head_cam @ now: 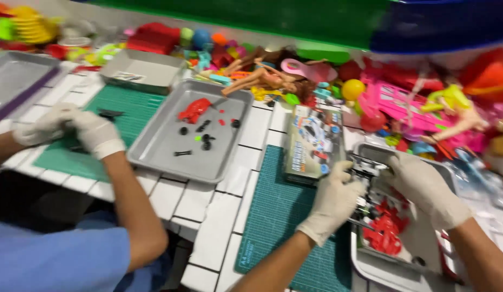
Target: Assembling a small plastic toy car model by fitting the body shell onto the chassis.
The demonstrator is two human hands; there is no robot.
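My left hand (333, 199) and my right hand (422, 186), both in white gloves, grip a small black and white toy assembly (366, 168) from either side. They hold it over a metal tray (419, 243) that contains red plastic parts (385, 230) and small dark pieces. The picture is blurred, so the assembly's details are unclear. A dark green cutting mat (278, 216) lies under my left forearm.
A printed toy box (312, 141) lies beside the mat. A co-worker in a blue top has gloved hands (73, 130) on a green mat (121, 116), next to a grey tray (170, 143) with a red piece and black parts. Dolls, balls and colourful toys crowd the table's far edge.
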